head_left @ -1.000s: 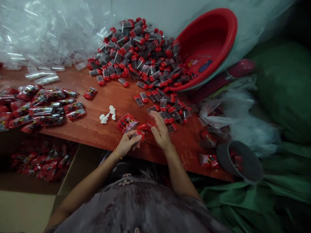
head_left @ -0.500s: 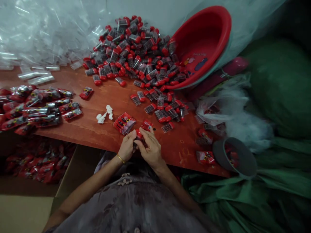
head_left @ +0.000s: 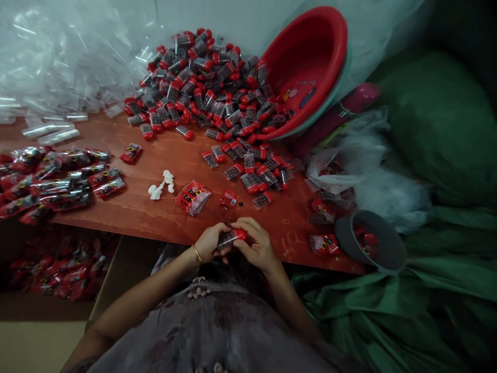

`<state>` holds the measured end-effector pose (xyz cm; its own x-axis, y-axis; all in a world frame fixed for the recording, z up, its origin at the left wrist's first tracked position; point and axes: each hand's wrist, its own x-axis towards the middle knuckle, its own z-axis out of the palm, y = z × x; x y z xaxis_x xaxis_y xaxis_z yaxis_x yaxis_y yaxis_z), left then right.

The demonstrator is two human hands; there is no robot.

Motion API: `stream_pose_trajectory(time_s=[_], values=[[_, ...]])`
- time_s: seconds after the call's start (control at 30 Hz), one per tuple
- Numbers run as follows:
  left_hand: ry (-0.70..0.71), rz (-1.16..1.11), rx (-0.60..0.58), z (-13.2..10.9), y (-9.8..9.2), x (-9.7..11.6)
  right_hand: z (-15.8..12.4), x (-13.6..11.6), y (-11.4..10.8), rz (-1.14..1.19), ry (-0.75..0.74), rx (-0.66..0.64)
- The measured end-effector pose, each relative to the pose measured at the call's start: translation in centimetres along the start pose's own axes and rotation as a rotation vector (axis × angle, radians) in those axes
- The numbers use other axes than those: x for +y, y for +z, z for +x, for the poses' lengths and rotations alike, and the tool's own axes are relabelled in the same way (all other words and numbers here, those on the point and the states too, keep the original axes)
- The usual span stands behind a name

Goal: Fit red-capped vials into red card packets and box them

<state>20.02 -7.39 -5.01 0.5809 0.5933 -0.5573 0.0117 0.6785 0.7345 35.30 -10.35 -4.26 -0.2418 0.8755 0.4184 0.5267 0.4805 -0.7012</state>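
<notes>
My left hand (head_left: 209, 242) and my right hand (head_left: 258, 246) meet at the near edge of the red-brown table (head_left: 163, 212), both closed on one small clear container with a red cap (head_left: 232, 237). A small stack of red printed packets (head_left: 193, 197) lies just beyond my hands, with one loose red-capped container (head_left: 229, 198) beside it. A large heap of red-capped containers (head_left: 209, 88) fills the far middle of the table and trails toward my hands.
A red basin (head_left: 310, 57) leans tilted at the back right. Wrapped bundles (head_left: 58, 176) lie at the left, clear plastic sleeves (head_left: 58, 67) behind them. White bits (head_left: 161, 185) lie mid-table. A grey cup (head_left: 368, 241) sits at the right edge, green cloth (head_left: 427, 290) beyond.
My right hand came back from the loose containers with one and joined my left hand. Both hands have drawn toward the table's near edge.
</notes>
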Motion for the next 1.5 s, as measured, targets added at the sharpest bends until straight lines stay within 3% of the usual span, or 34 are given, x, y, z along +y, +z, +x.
stream_pose_trajectory(time_s=[0.1,0.2,0.27,0.33,0.4,0.5,0.6,0.67,0.73,0.8,0.9,1.03,1.13,1.2,1.37,1.5], values=[[0.157,0.258,0.136,0.3,0.0,0.0,-0.9,0.8,-0.5,-0.056,0.052,-0.009],[0.474,0.811,0.52,0.9,-0.8,1.1,-1.7,2.4,-0.6,-0.286,0.232,0.152],[0.574,1.155,0.724,1.7,-1.5,2.2,-1.8,3.7,-0.5,-0.439,0.355,0.259],[0.552,1.374,0.756,2.7,-2.0,3.4,-1.5,4.8,-0.3,-0.552,0.445,0.287],[0.501,1.514,0.689,3.6,-2.4,4.3,-0.9,5.4,-0.2,-0.636,0.504,0.252],[0.519,1.571,0.628,4.1,-2.7,4.8,0.0,5.4,-0.1,-0.726,0.502,0.243],[0.749,1.461,0.597,3.2,-3.2,4.4,1.0,4.6,-0.7,-0.656,0.379,0.305],[0.925,1.366,0.505,2.1,-3.6,4.2,1.9,3.9,-1.3,-0.476,0.307,0.278],[1.027,1.294,0.39,0.9,-4.1,4.4,3.0,3.0,-1.9,-0.217,0.282,0.167],[1.043,1.225,0.314,-0.3,-4.3,4.7,3.9,2.2,-2.2,0.045,0.273,-0.002],[0.997,1.018,0.33,-1.7,-4.3,5.0,4.5,0.9,-1.8,0.271,0.261,-0.132],[0.787,0.415,0.455,-2.8,-3.5,3.5,3.6,-0.2,0.5,0.245,0.338,0.158],[0.539,0.087,0.333,-2.9,-2.3,1.6,2.8,-0.4,2.6,0.188,0.42,0.324],[0.468,0.012,0.291,-2.6,-1.4,0.6,2.5,-0.5,3.8,0.174,0.447,0.359],[0.405,-0.145,0.465,-1.8,-0.4,0.2,2.5,-0.9,6.1,0.141,0.352,0.387],[0.328,-0.311,0.528,-1.7,-0.7,0.5,2.3,-1.3,7.0,0.178,0.35,0.36]])
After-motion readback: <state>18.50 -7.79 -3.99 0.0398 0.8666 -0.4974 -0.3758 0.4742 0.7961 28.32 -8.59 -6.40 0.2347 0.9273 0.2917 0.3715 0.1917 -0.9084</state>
